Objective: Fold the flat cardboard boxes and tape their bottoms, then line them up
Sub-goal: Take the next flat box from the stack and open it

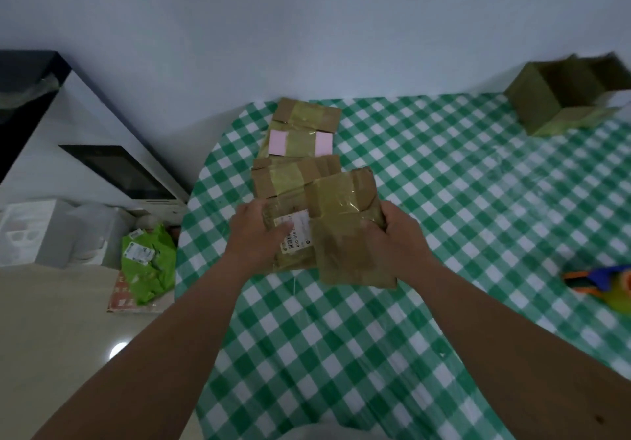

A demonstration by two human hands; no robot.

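A flat, taped brown cardboard box [345, 221] is lifted at a tilt over the green checked table [461, 200]. My right hand [397, 234] grips its right edge. My left hand [257, 234] lies with its fingers on another flat box [293, 234] with a white label, just left of and partly under the tilted one. Behind them a row of flat taped boxes [300, 152] stretches toward the wall, one with pink patches. A folded, open box [563, 94] stands at the table's far right corner.
An orange, blue and green tape dispenser [604, 286] lies near the table's right edge. Left of the table on the floor are a green plastic mailer [148, 262], white foam packaging [37, 231] and a white cabinet [85, 139].
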